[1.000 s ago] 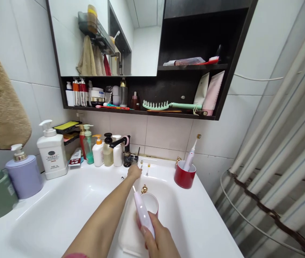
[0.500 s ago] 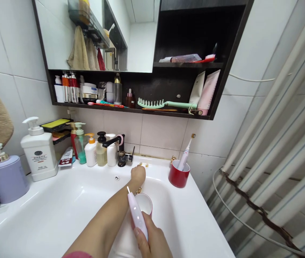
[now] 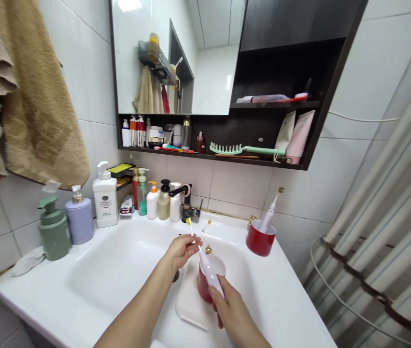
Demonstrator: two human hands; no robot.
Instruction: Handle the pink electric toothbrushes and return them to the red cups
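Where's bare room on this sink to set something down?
Bare white ceramic basin left of the left hand; bare rim right of the red ceramic mug. Crowded: the back rim, lined with pump bottles around the black faucet.

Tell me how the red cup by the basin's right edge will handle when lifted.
The glossy red cup looks ceramic, so probably heavy for its size and breakable. Its smooth glaze may slip. The white electric toothbrush leaning in it could tip out.

Glossy plastic toothbrush handle (image 3: 209,273) — smooth ceramic basin (image 3: 96,275)
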